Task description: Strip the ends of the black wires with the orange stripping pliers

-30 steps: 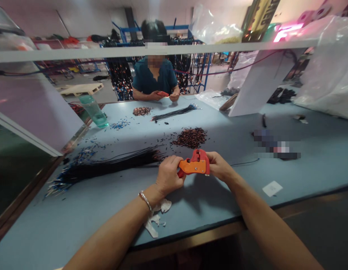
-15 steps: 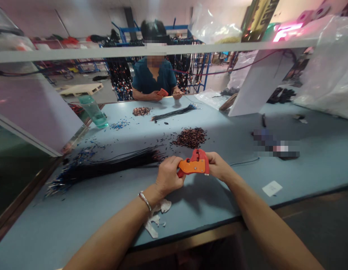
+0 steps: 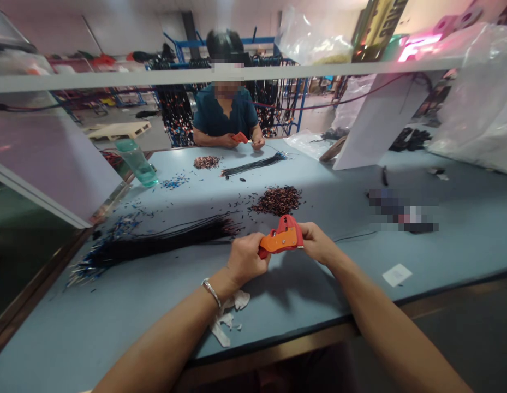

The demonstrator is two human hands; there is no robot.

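Note:
My left hand point(image 3: 245, 258) is closed round the handle end of an orange and red hand tool point(image 3: 281, 238), held just above the blue table point(image 3: 114, 305). At the tool's head end my right hand point(image 3: 317, 243) has its fingers pinched; a thin black wire point(image 3: 355, 236) trails from there to the right. A long bundle of black wires point(image 3: 155, 240) lies left of my hands. A heap of small dark red pieces point(image 3: 278, 200) sits just beyond the tool.
A person in a teal shirt point(image 3: 224, 114) sits across the table holding a red tool, with a wire bundle point(image 3: 255, 162) and a small heap point(image 3: 207, 161) before them. A green bottle point(image 3: 136, 159) stands far left. White scraps point(image 3: 226, 316) and a white label point(image 3: 396, 274) lie near the front edge.
The tool has tilted and risen slightly in my hands. The person opposite has shifted their hands and red tool a little.

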